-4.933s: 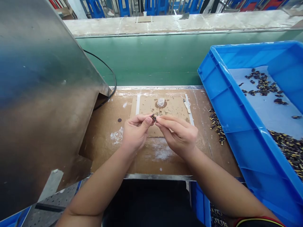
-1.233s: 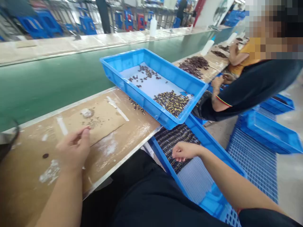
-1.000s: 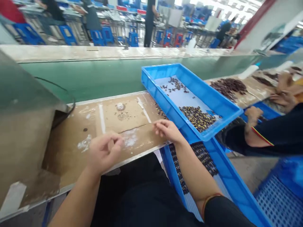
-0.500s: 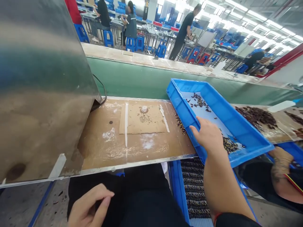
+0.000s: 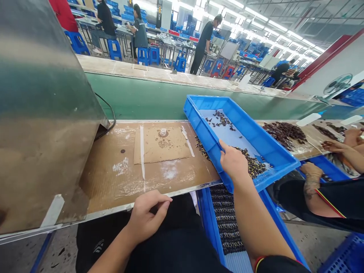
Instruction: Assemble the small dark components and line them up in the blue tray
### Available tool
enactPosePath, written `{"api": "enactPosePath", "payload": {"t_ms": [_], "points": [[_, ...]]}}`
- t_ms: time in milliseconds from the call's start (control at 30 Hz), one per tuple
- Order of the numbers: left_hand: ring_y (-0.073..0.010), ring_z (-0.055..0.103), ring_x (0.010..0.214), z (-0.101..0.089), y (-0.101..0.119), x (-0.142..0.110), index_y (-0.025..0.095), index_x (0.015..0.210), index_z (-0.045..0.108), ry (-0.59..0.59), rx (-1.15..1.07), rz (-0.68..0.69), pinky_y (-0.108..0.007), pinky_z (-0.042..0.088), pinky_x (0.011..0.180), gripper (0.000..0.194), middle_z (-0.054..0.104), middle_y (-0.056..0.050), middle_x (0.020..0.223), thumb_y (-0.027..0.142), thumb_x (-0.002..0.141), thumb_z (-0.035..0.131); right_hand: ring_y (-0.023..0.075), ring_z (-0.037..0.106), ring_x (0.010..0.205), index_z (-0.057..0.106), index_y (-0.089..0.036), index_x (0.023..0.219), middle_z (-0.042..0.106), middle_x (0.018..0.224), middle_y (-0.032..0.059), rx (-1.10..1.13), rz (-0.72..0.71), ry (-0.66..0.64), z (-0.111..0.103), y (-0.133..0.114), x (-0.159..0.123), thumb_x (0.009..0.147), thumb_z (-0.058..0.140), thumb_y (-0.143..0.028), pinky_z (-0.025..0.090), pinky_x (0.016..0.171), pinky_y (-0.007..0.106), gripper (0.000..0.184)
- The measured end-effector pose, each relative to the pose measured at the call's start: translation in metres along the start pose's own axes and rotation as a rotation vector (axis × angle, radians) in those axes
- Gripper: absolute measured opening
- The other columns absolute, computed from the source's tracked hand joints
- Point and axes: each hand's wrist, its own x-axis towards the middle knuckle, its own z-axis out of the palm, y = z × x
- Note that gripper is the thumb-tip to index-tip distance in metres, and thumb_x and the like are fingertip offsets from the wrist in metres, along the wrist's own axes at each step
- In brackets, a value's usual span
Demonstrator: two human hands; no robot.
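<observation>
My right hand (image 5: 234,163) grips the near left rim of a shallow blue plastic tray (image 5: 273,163), which lies tilted partly over the table edge. Small dark pieces with yellowish parts (image 5: 254,165) are heaped at the tray's near end, on a pale liner. More are scattered toward its far end. Beside the table's front edge, above my lap, my left hand (image 5: 149,212) is closed with thumb and fingertips together. Whatever may be between those fingertips is too small to make out. Below, a second blue tray (image 5: 209,223) holds tight rows of dark pieces.
A taped cardboard sheet (image 5: 179,149) with a small white cap-like object (image 5: 163,132) lies on the table. Loose pieces (image 5: 201,148) lie left of the tray. A metal housing (image 5: 42,125) stands at left. At right are a dark heap (image 5: 284,132) and a co-worker's arm (image 5: 313,185).
My left hand has risen from my lap toward the table edge and moved right. My right hand has closed more tightly on the tray's rim. The view has turned right.
</observation>
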Motion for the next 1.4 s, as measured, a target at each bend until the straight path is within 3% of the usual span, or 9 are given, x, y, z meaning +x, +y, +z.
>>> {"api": "enactPosePath", "payload": {"t_ms": [267,467,633,767,933,1067,1200,1300,1400], "points": [[-0.0107,0.062,0.062,-0.002,-0.012,-0.013,0.023,0.101,0.072,-0.009,0.027,-0.061,-0.023,0.049,0.061,0.016,0.067,0.002,0.073,0.012,0.096,0.063,0.0376,0.073,0.11,0.048,-0.031,0.161,0.077,0.122,0.017,0.088,0.136,-0.046,0.001,0.023,0.031,0.102,0.044,-0.033,0.058,0.09,0.05,0.059],[-0.0102,0.066,0.065,-0.016,-0.028,-0.007,0.023,0.101,0.073,0.038,0.157,-0.045,-0.023,0.052,0.066,0.014,0.073,0.002,0.079,0.014,0.096,0.065,0.0329,0.059,0.133,0.069,-0.017,0.139,0.065,0.146,0.016,0.25,-0.21,0.358,0.025,-0.007,0.052,0.104,0.04,-0.031,0.044,0.118,0.048,0.047],[-0.0098,0.067,0.067,-0.02,-0.045,0.013,0.021,0.099,0.075,0.133,0.314,0.019,-0.022,0.052,0.068,0.011,0.075,0.002,0.081,0.015,0.095,0.066,0.0277,0.068,0.12,0.074,-0.021,0.133,0.071,0.138,0.0128,0.253,-0.217,0.004,0.062,-0.054,0.118,0.102,0.043,-0.022,0.052,0.104,0.037,0.044],[-0.0106,0.07,0.07,-0.02,-0.051,0.01,0.021,0.098,0.076,0.169,0.33,-0.043,-0.022,0.053,0.068,0.011,0.077,0.001,0.084,0.018,0.097,0.066,0.0274,0.072,0.109,0.082,-0.022,0.115,0.078,0.123,0.0117,0.224,-0.199,-0.088,0.081,-0.063,0.153,0.095,0.056,-0.019,0.055,0.094,0.035,0.032],[-0.0124,0.072,0.071,-0.021,-0.05,0.005,0.021,0.095,0.077,0.21,0.329,-0.099,-0.023,0.055,0.068,0.011,0.078,0.0,0.085,0.022,0.097,0.065,0.0257,0.07,0.111,0.079,-0.021,0.115,0.078,0.121,0.0108,0.246,-0.273,-0.02,0.063,-0.059,0.146,0.096,0.058,-0.02,0.054,0.098,0.036,0.028],[-0.0141,0.074,0.072,-0.022,-0.05,0.009,0.021,0.094,0.078,0.211,0.322,-0.122,-0.024,0.056,0.069,0.013,0.079,0.0,0.085,0.024,0.097,0.065,0.0234,0.068,0.11,0.074,-0.024,0.124,0.075,0.124,0.0087,0.412,-0.435,0.323,0.019,-0.047,0.147,0.104,0.05,-0.031,0.051,0.107,0.039,0.032],[-0.015,0.076,0.076,-0.023,-0.049,0.01,0.02,0.096,0.078,0.19,0.322,-0.114,-0.025,0.058,0.071,0.012,0.081,-0.002,0.088,0.024,0.097,0.066,0.0298,0.066,0.115,0.064,-0.015,0.141,0.068,0.136,0.0179,0.476,-0.226,0.551,-0.012,-0.026,0.162,0.1,0.052,-0.031,0.05,0.111,0.051,0.045],[-0.0143,0.076,0.077,-0.024,-0.05,0.007,0.021,0.096,0.078,0.174,0.333,-0.122,-0.024,0.058,0.073,0.011,0.081,-0.001,0.09,0.023,0.097,0.067,0.0328,0.062,0.127,0.055,-0.013,0.153,0.063,0.144,0.0206,0.501,-0.141,0.528,-0.005,-0.018,0.147,0.098,0.05,-0.027,0.051,0.111,0.055,0.056],[-0.0139,0.075,0.077,-0.024,-0.052,0.005,0.021,0.097,0.078,0.165,0.347,-0.148,-0.024,0.058,0.075,0.01,0.08,0.0,0.09,0.023,0.096,0.068,0.0288,0.064,0.128,0.057,-0.017,0.151,0.067,0.141,0.017,0.574,-0.198,0.415,0.027,-0.021,0.106,0.104,0.037,-0.027,0.053,0.111,0.05,0.052]]}}
